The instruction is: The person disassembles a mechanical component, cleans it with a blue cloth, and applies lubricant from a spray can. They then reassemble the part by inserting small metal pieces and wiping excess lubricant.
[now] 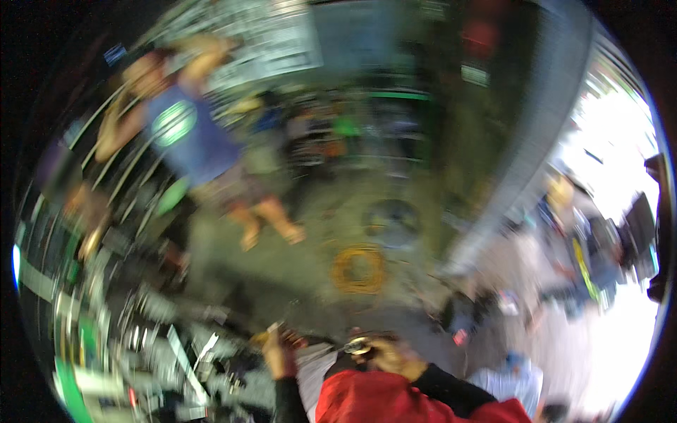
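Fronting red garment (381,396): both arms | right hand (396,358): fingers apparently closed around round piece (357,346) | left hand (277,352): grip indeterminable, blurred | round piece: between hands, left of right palm, nearer right; long axis unclear

- Ahead of the left hand (278,352) and right hand (397,358), passage is offered over open floor (300,271).
- Farther out, this floor is partly taken up by a yellow coil (340,270).
- The left is crowded by blurred clutter (173,352).
- Beyond, the way is obstructed by a standing person (201,141).
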`<state>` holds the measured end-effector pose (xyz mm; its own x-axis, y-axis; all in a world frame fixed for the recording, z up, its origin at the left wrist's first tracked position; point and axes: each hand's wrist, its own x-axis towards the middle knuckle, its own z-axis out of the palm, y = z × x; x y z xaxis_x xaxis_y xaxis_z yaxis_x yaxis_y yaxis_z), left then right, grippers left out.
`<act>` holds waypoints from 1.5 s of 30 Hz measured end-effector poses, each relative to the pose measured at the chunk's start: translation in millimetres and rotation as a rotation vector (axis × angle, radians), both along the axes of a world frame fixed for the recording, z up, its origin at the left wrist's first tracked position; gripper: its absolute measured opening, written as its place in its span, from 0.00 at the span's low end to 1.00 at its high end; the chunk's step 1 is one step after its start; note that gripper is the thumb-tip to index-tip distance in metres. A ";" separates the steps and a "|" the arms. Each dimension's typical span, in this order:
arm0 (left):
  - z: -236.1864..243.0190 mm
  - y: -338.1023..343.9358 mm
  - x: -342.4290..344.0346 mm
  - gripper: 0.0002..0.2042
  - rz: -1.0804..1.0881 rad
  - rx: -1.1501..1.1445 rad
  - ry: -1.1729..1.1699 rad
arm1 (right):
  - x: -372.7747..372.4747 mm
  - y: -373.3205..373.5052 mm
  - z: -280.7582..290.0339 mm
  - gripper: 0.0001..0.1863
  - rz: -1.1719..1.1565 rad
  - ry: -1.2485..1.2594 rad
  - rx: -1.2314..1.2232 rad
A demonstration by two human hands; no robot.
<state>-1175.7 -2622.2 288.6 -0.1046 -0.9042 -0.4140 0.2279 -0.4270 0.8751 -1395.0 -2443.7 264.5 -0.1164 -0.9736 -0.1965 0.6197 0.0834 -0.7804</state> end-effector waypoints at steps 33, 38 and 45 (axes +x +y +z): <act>40.5 -307.2 85.1 0.24 0.937 -0.075 0.276 | 137.7 -638.7 71.4 0.20 1.226 -0.117 0.265; 57.0 -404.2 121.5 0.24 0.946 -0.175 0.247 | 172.4 -740.4 84.9 0.21 1.222 -0.159 0.268; 39.2 -506.5 198.5 0.28 1.040 -0.131 0.213 | 257.8 -863.7 70.4 0.20 1.207 -0.205 0.244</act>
<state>-977.1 -3128.7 327.8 0.6847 -0.6270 -0.3714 0.5798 0.1598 0.7990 -1137.2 -3307.3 335.0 0.8794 -0.3732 -0.2956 0.1553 0.8118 -0.5629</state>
